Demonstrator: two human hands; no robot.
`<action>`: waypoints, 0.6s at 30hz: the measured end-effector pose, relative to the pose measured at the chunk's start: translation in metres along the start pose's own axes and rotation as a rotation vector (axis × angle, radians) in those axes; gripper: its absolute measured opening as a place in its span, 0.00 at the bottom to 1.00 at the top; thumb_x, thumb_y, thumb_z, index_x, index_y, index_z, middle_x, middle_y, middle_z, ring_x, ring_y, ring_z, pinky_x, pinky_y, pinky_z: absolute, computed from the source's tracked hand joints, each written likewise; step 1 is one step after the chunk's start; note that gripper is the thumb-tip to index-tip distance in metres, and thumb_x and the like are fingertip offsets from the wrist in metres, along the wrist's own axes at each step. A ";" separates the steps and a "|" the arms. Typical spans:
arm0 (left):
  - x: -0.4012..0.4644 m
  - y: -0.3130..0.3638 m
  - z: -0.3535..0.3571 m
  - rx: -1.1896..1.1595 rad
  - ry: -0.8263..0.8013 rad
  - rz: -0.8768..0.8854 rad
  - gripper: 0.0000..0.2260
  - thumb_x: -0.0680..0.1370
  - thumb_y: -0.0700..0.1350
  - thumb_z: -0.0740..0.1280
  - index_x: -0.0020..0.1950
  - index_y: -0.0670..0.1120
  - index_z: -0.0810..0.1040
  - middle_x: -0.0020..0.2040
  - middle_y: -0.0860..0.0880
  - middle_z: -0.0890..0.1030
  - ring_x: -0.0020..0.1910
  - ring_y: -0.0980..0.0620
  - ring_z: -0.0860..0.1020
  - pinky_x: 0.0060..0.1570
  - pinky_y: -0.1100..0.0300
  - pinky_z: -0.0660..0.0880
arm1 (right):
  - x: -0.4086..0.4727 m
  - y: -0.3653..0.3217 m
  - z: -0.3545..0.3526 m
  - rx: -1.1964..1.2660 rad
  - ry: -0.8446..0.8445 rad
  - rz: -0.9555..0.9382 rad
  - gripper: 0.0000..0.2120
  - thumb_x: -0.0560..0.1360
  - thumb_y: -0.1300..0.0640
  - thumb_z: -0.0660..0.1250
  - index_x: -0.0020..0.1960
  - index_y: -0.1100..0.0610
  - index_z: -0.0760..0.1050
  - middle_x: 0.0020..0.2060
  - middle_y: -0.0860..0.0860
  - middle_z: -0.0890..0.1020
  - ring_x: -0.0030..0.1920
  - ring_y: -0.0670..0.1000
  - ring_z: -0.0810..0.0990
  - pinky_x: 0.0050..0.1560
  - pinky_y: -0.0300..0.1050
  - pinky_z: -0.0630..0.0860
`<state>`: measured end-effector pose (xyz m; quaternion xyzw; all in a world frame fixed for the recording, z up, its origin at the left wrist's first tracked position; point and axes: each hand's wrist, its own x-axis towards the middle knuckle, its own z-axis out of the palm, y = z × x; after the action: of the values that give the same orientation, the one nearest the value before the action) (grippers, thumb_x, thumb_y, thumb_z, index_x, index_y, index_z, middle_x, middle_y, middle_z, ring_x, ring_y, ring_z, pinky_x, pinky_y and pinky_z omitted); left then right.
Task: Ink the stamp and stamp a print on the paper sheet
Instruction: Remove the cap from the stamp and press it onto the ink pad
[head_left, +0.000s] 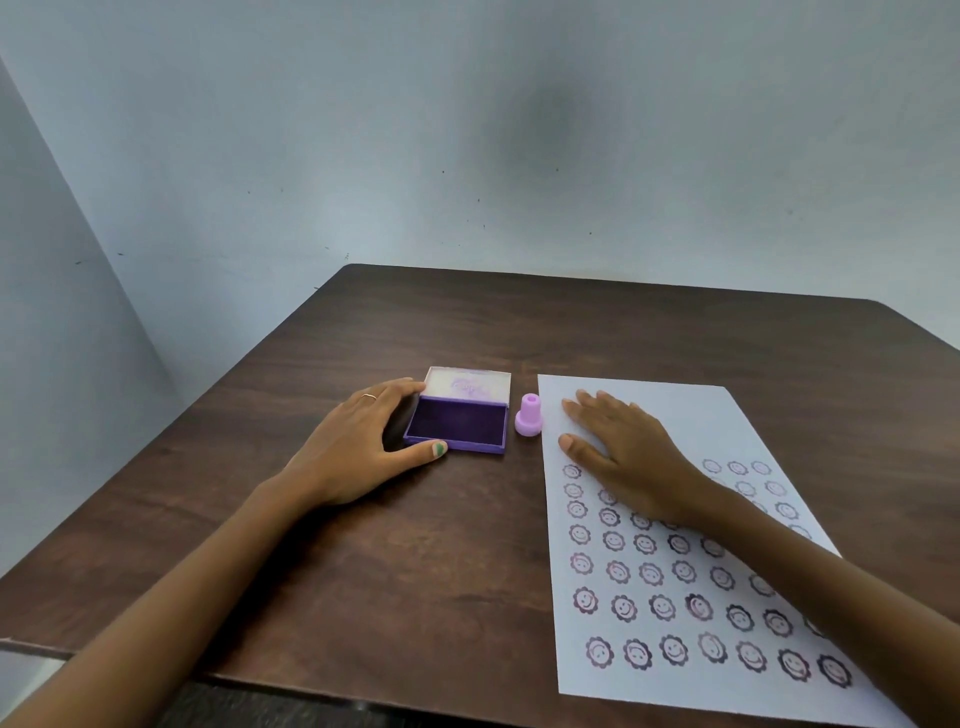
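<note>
Left hand (358, 447): my fingers curl round the open ink pad's (457, 423) nine-o'clock end.
Right hand (621, 449): flat, fingers spread on the paper sheet (691, 421) (smiley prints already below).
Stamp (529, 414): upright between pad and sheet; untouched.

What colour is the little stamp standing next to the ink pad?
The stamp is light pinkish purple. It shows best in the head view, the only one.

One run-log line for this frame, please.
stamp: untouched, upright | ink pad: open, left hand holds | right hand: flat on paper sheet
</note>
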<state>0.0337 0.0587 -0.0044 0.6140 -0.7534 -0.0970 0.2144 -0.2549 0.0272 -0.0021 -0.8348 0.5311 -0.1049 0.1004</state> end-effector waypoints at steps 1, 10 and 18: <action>0.000 0.000 0.000 0.001 0.001 0.000 0.36 0.68 0.70 0.60 0.72 0.56 0.60 0.73 0.54 0.66 0.70 0.54 0.64 0.66 0.54 0.63 | 0.001 -0.001 -0.002 0.045 0.023 0.012 0.26 0.78 0.43 0.52 0.73 0.50 0.53 0.75 0.49 0.57 0.75 0.51 0.53 0.73 0.50 0.48; 0.000 -0.002 0.000 0.010 -0.003 -0.005 0.35 0.68 0.70 0.59 0.72 0.57 0.61 0.73 0.54 0.65 0.70 0.54 0.64 0.66 0.55 0.63 | 0.023 -0.030 -0.014 0.368 0.202 -0.091 0.17 0.73 0.49 0.66 0.61 0.51 0.73 0.61 0.50 0.77 0.55 0.46 0.73 0.52 0.39 0.71; -0.003 0.002 -0.003 -0.042 0.070 0.026 0.32 0.69 0.68 0.61 0.70 0.57 0.64 0.71 0.55 0.69 0.68 0.54 0.67 0.66 0.53 0.65 | 0.035 -0.038 -0.017 0.456 0.216 -0.121 0.09 0.70 0.56 0.71 0.50 0.57 0.80 0.44 0.51 0.83 0.38 0.43 0.78 0.36 0.26 0.71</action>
<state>0.0340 0.0622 -0.0021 0.6024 -0.7513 -0.0885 0.2547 -0.2123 0.0104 0.0271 -0.8049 0.4503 -0.3163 0.2220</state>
